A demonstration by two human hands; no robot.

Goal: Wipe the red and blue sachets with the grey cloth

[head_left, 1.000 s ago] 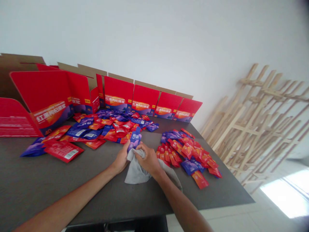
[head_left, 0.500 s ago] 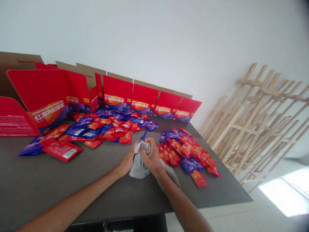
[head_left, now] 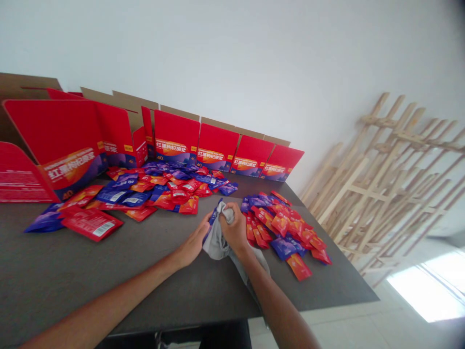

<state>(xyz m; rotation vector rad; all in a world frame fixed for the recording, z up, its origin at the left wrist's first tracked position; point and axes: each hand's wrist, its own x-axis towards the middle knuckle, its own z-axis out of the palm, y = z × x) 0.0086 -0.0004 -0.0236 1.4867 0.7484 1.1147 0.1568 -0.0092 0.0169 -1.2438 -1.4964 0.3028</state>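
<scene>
My left hand is closed on a blue-purple pouch, held tilted above the dark table. Bunched in my right hand is a grey cloth, pressed against the pouch's right side; its loose end trails down beneath my right forearm. Left of my hands lies a loose heap of red and blue pouches. To the right, close to my right hand, is a second pile of red and blue pouches, partly in overlapping rows.
Open red cartons stand in a row along the white wall, with a larger opened red carton at the left. The dark table has its right edge near a stack of wooden frames leaning by the wall.
My hands have moved slightly apart, and more of the blue-purple pouch shows. The cloth has shifted a little to the right with my right hand.
</scene>
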